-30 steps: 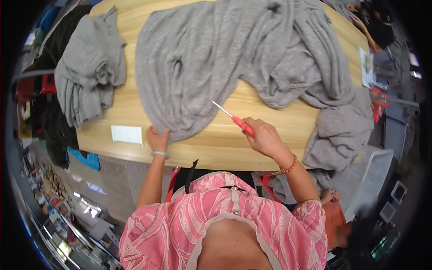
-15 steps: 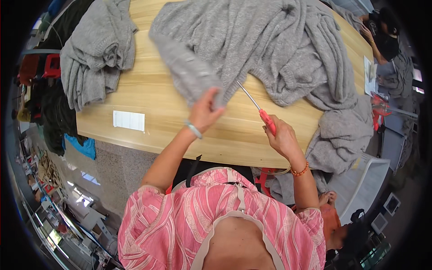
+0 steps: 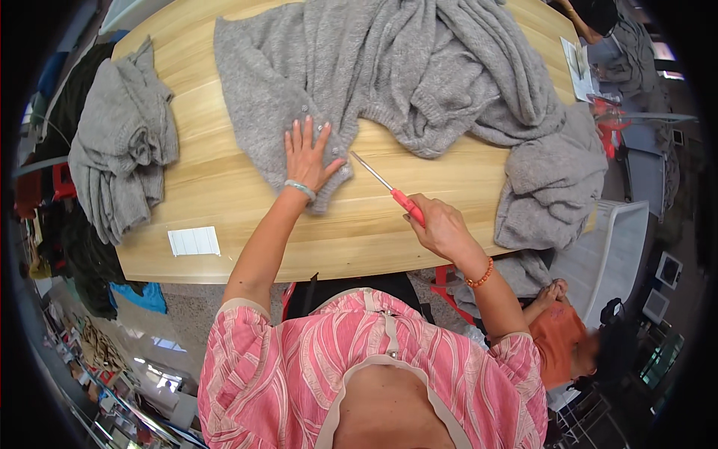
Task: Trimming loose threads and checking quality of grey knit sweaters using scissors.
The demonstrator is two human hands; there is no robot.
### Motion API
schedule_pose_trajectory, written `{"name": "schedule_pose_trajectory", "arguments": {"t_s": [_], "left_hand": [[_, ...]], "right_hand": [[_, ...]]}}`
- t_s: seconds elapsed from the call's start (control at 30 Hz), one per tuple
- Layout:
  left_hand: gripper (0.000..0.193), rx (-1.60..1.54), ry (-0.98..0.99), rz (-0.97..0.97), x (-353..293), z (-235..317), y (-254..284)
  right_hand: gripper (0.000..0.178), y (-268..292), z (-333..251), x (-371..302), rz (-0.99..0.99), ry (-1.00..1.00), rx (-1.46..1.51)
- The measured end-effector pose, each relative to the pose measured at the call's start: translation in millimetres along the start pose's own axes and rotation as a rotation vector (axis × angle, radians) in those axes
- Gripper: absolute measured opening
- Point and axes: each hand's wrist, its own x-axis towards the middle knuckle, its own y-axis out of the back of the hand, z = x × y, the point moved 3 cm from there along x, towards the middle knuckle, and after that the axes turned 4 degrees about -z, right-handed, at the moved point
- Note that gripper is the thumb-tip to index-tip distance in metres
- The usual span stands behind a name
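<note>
A grey knitted garment (image 3: pixel 262 97) is spread over the wooden table, its near corner reaching toward me. My left hand (image 3: pixel 305 159) lies flat on that corner with the fingers spread. Small shiny button-like spots show on the knit beside those fingers. In my right hand (image 3: pixel 445 230) is a red-handled tool with a long thin metal shaft (image 3: pixel 374 172). Its tip points up and left, close to the garment's edge near my left thumb. My fingers wrap the handle, hiding part of it; the tip's exact shape is too small to tell.
Folded grey knitwear (image 3: pixel 123 142) lies at the table's left, with another grey bundle (image 3: pixel 553 179) at the right edge. A white paper label (image 3: pixel 194 241) sits near the front left. A white bin (image 3: pixel 617 254) stands at right, near a person in orange (image 3: pixel 557 337).
My left hand has gone from lifting the garment's corner to lying flat on it. The corner is now laid down. The tool stays in my right hand, and the view has shifted.
</note>
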Motion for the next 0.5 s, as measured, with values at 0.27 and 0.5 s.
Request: {"name": "schedule_pose_trajectory", "arguments": {"t_s": [0.27, 0.5], "left_hand": [[0.082, 0.049, -0.034, -0.127, 7.0, -6.5, -9.3], [0.081, 0.063, 0.003, -0.221, 11.5, -11.0, -15.2]], "right_hand": [[0.022, 1.4, -15.1, 42.5, -0.003, 0.029, -0.093], [0.022, 6.2, -45.2, 117.8, 0.096, 0.119, -0.172]]}}
